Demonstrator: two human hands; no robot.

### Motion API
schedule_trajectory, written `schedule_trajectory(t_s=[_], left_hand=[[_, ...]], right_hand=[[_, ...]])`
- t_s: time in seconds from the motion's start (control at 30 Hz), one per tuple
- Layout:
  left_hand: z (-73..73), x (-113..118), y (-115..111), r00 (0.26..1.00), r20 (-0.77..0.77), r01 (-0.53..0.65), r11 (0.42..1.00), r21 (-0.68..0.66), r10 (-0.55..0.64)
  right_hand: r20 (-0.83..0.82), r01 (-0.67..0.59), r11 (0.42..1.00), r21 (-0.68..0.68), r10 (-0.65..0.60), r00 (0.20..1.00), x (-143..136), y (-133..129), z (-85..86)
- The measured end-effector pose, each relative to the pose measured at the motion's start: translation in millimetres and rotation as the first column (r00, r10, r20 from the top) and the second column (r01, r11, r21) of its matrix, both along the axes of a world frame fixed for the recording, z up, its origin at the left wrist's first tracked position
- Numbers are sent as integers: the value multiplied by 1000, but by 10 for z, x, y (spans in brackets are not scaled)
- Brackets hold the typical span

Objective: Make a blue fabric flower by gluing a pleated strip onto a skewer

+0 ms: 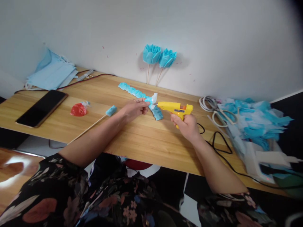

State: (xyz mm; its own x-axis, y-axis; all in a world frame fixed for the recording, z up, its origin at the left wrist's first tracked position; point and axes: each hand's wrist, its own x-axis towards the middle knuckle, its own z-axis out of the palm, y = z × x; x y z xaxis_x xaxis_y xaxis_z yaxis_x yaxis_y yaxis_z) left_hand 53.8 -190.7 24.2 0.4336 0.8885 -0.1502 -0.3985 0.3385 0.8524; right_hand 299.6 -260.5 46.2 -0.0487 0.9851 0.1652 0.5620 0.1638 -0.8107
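Wooden table (142, 142): left hand (133, 108) pinches blue strip (139, 94); right hand (187, 126) grips glue gun (175, 108).

Nothing readable showed anywhere. The yellow glue gun (176, 108) carried a small orange label on its side, but its print was too small and blurred to make out.

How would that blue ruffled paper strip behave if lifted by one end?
Probably floppy: the blue ruffled paper strip looks like thin, crinkled tissue lying limp on the table. Likely very light and easily torn; the left hand pinches it with fingertips only.
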Motion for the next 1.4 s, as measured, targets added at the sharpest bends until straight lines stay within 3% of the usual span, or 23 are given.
schedule_trajectory(t_s=[0.33, 0.77, 1.4], left_hand=[[5, -12, -4, 999, -13, 30, 999, -14, -30], [29, -8, -32, 999, -28, 16, 999, -38, -17], [26, -9, -27, 1000, -13, 22, 998, -64, -23]], right_hand=[[-121, -51, 998, -40, 46, 992, 35, 16, -23], [-135, 19, 998, -55, -26, 991, -46, -25, 121], [-73, 17, 1000, -16, -19, 997, -8, -13, 54]])
